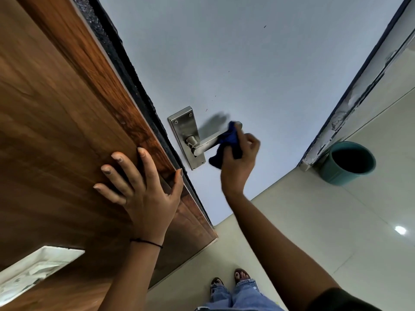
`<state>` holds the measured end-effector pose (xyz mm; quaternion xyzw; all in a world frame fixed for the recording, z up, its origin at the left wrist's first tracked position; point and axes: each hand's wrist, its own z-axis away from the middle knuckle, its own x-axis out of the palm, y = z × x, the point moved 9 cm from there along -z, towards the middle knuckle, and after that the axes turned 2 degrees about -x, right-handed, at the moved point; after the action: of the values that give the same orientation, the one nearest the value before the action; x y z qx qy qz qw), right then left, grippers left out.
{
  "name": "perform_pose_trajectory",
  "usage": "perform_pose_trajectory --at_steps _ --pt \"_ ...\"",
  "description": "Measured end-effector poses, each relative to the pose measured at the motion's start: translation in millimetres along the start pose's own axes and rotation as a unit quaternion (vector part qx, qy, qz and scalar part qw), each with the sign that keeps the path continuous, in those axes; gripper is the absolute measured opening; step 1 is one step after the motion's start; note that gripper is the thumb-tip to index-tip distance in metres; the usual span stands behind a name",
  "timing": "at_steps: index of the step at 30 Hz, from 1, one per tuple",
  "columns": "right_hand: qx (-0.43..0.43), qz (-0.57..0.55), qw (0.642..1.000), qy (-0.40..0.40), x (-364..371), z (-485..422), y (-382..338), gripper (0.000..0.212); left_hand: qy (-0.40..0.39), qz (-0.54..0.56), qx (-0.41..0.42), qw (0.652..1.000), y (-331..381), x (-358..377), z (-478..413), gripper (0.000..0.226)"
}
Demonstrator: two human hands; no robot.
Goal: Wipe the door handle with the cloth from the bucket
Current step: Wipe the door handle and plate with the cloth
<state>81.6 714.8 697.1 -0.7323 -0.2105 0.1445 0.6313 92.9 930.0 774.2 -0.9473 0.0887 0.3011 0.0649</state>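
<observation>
Cloth [226, 142] gripped by right hand [239, 162] on door handle [207, 143]; left hand [143, 189] open, flat on wood panel [56, 108].

A thin black cord bracelet [147, 241] circles the left wrist. A dark sleeve [336, 299] shows at lower right, with light blue jeans [238, 297] and open sandals [241, 274] below.
</observation>
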Motion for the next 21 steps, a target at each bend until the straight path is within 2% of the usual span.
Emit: perform_pose_trajectory --at_steps 3,5,7,9,11,13,14,16,17,19,21 --pt "-0.072 0.033 0.992 -0.102 26 43 -11 0.050 0.008 0.007 -0.002 1.000 0 -2 0 0.097" --pt "-0.137 0.094 0.975 -0.145 34 52 -23 0.046 0.007 0.004 -0.003 1.000 0 -2 0 0.096" --pt "-0.243 0.186 0.940 -0.148 34 43 -41 0.043 0.002 0.003 -0.003 1.000 0 -2 -1 0.096" --pt "-0.347 0.274 0.888 -0.126 31 27 -54 0.032 0.000 0.006 -0.002 1.000 0 -1 0 0.097" --pt "-0.356 0.342 0.864 -0.097 21 -1 -55 0.025 -0.001 0.009 0.001 1.000 0 -1 0 0.098" --pt "-0.296 0.362 0.881 -0.076 6 -34 -51 0.025 -0.001 0.013 -0.001 1.000 0 0 -1 0.098" --pt "-0.239 0.346 0.904 -0.079 0 -47 -45 0.028 -0.001 0.015 -0.002 1.000 0 0 -1 0.098" --pt "-0.059 0.214 0.969 -0.111 -8 -65 -17 0.039 0.000 0.021 -0.002 1.000 0 0 -1 0.098" --pt "0.040 0.109 0.986 -0.123 -8 -66 -1 0.044 0.002 0.025 -0.002 1.000 0 0 0 0.098" --pt "0.198 -0.039 0.971 -0.131 -3 -52 22 0.041 0.005 0.027 0.003 1.000 1 0 0 0.097" --pt "0.303 -0.104 0.935 -0.151 10 -26 40 0.032 0.005 0.021 0.012 1.000 2 0 0 0.096"
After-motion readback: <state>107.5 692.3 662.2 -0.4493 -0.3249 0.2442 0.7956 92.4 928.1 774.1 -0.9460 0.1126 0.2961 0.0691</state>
